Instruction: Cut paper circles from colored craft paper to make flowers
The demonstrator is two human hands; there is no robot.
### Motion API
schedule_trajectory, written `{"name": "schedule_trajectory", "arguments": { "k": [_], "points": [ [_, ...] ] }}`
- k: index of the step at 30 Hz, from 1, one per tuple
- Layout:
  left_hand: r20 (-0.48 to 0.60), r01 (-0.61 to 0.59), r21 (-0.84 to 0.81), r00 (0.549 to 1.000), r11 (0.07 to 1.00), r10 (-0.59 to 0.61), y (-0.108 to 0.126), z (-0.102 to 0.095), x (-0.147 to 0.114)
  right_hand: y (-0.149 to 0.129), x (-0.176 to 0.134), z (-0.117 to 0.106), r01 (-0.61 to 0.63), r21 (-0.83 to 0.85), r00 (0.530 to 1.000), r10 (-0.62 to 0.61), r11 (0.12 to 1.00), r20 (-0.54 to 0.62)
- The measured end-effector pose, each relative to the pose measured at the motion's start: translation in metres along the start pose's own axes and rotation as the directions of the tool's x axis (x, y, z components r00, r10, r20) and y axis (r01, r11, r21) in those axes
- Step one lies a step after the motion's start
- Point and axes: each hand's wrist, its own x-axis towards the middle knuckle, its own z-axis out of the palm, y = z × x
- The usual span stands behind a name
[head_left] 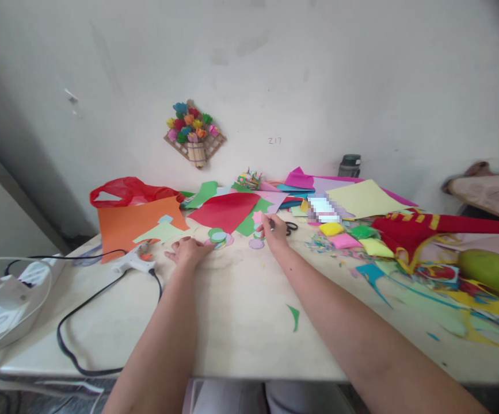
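Note:
My left hand (186, 251) lies low over the table with its fingers apart, its thumb side touching or close to a small pile of round paper cutouts (218, 236) in green, pale blue and pink. My right hand (277, 231) has its fingers pinched at a pink scalloped paper piece (258, 218). A small dark and silvery thing shows at these fingers; I cannot make out what it is. Black scissor handles (291, 228) show just behind that hand. A lilac paper disc (256, 244) lies below its fingertips, with other small cutouts partly hidden.
A white glue gun (134, 261) with a black cable lies left, near a power strip (5, 316). Orange (139, 221), red (225, 210) and pale yellow (368, 198) sheets lie at the back. Paper scraps, small coloured packets (346, 240) and a green fruit (493, 272) are right.

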Motion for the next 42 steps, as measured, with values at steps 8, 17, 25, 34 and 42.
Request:
{"name": "schedule_trajectory", "arguments": {
  "k": [8,17,25,34,42],
  "points": [
    [0.013,0.041,-0.123,0.999,0.992,-0.04,0.002,-0.006,-0.002,-0.001,-0.007,0.004,0.015,-0.046,0.998,-0.012,0.999,0.054],
    [-0.101,0.042,-0.183,0.993,0.982,-0.061,-0.006,-0.004,0.004,0.009,-0.006,0.005,0.04,-0.128,0.996,-0.029,0.991,0.086],
    [-0.08,-0.01,-0.416,0.997,0.909,-0.025,-0.012,0.002,0.009,0.003,-0.009,0.005,0.013,-0.157,0.996,0.001,0.988,0.091],
    [-0.046,0.084,-0.331,0.993,0.94,-0.105,-0.002,0.003,0.006,0.009,-0.007,0.006,0.015,-0.185,0.995,0.004,0.983,0.101],
    [-0.16,0.094,-0.269,0.977,0.958,-0.14,-0.007,-0.009,0.005,0.011,-0.006,0.009,-0.093,-0.121,0.991,0.104,0.988,0.089]
  ]
}}
